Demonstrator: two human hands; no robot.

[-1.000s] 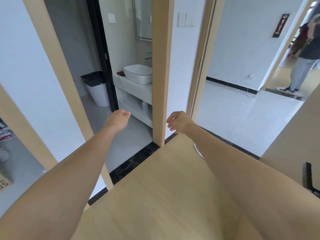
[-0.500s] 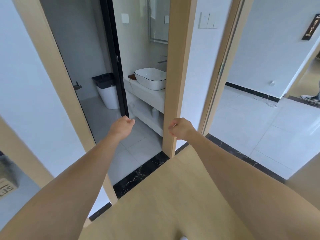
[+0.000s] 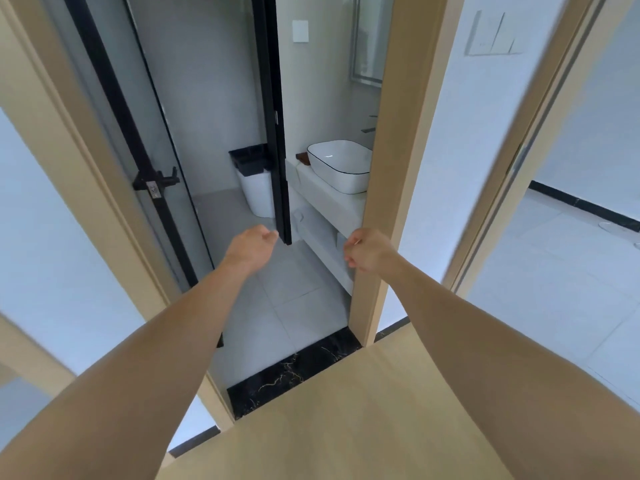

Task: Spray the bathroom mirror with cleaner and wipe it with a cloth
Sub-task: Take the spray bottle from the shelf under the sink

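At the bathroom doorway, my left hand (image 3: 252, 247) and right hand (image 3: 367, 249) grip nothing, fingers loosely curled; mirror (image 3: 367, 39) above the basin (image 3: 341, 166).

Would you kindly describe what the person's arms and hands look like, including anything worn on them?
Both forearms are bare as far as the frame shows: no sleeves, gloves, watch or bracelets. The left hand and right hand show no visible rings.

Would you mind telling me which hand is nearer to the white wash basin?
Right. The right hand hangs below the wash basin, close to the wooden door frame; the left hand is farther to the left, beyond the black door edge.
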